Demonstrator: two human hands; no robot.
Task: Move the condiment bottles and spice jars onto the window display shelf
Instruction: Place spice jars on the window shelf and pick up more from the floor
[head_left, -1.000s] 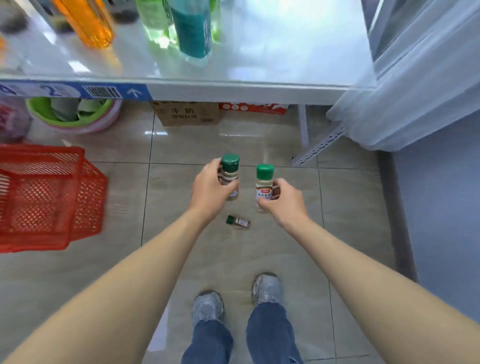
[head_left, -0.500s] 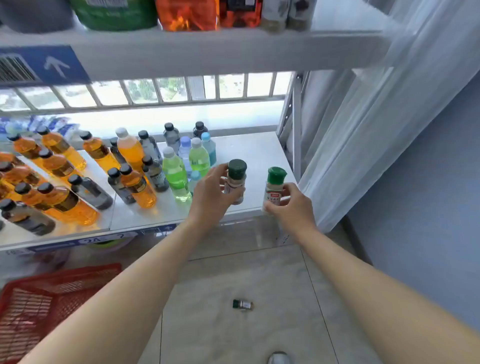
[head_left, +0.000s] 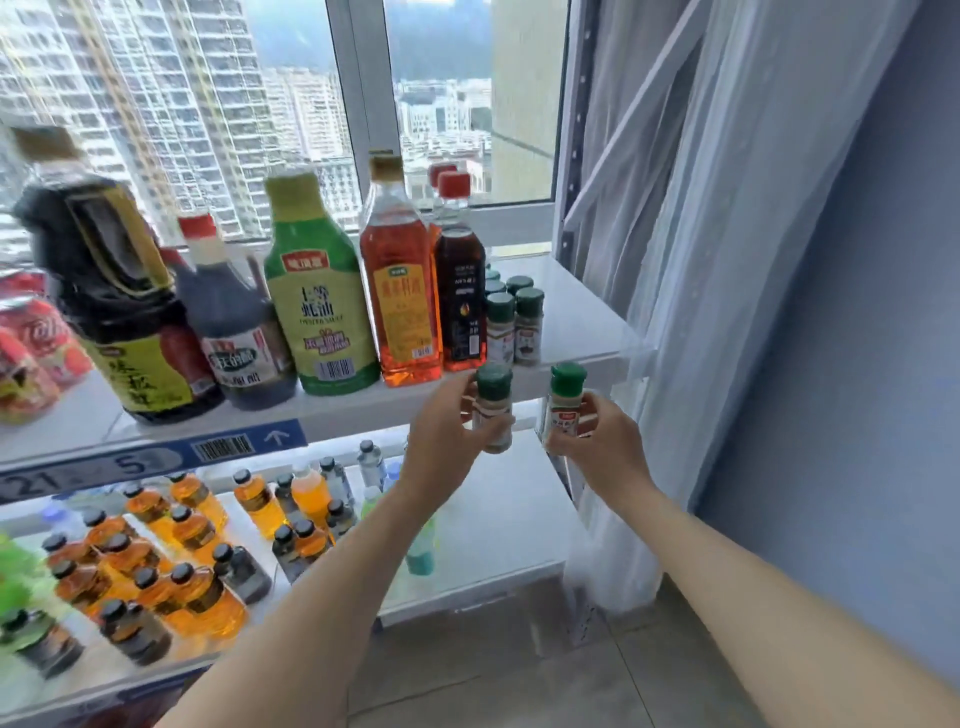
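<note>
Left hand: grip grasping a dark-capped spice jar by its body, upright, held just below the front edge of the window shelf; cap level with that edge, likely so it can be set down standing.

Right hand: grip grasping a bright-green-capped spice jar, also upright, beside the first, neither yet on the shelf.

Both jars: pale powder inside (kind not readable).

Lower shelf: small drink bottles, mostly orange liquid, dark caps.

Window shelf, right end: cluster of green-capped jars, bare space to their right, a probable landing spot.

Further left: dark vinegar bottle, amber oil bottle, green sauce bottle, two dark soy sauce jugs.
</note>
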